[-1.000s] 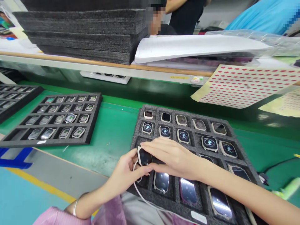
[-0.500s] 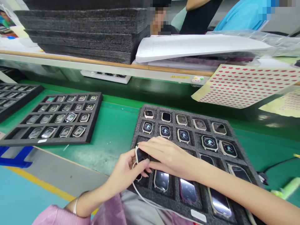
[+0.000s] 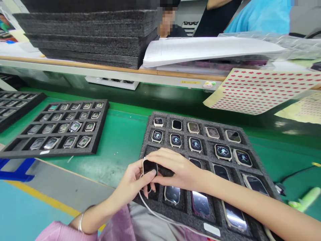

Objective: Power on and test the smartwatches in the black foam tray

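Observation:
A smartwatch body [image 3: 149, 166] with a dark screen is held up over the near left part of a black foam tray [image 3: 258, 164]. My left hand [image 3: 134, 180] grips it from the left, thumb lying on the lower screen. My right hand [image 3: 173, 165] reaches across from the right, its fingertips closed on the watch's top and right edges. A white cable [image 3: 156, 216] runs from under the watch down across my lap; its end is hidden by my left hand. Several watches lie in the tray's slots, some with lit dials, such as the lit watch [image 3: 223, 152].
A second foam tray of watches [image 3: 101, 130] lies to the left, another tray [image 3: 32, 102] beyond it. A shelf edge [image 3: 110, 72] crosses above, bearing stacked foam [image 3: 87, 43] and papers [image 3: 200, 50]. A sticker sheet [image 3: 263, 92] hangs from it. A co-worker's blue sleeve [image 3: 263, 16] shows behind.
The watch has tilted more upright and its screen shows more fully. My right fingers have slid slightly on its edge. The view has shifted a little.

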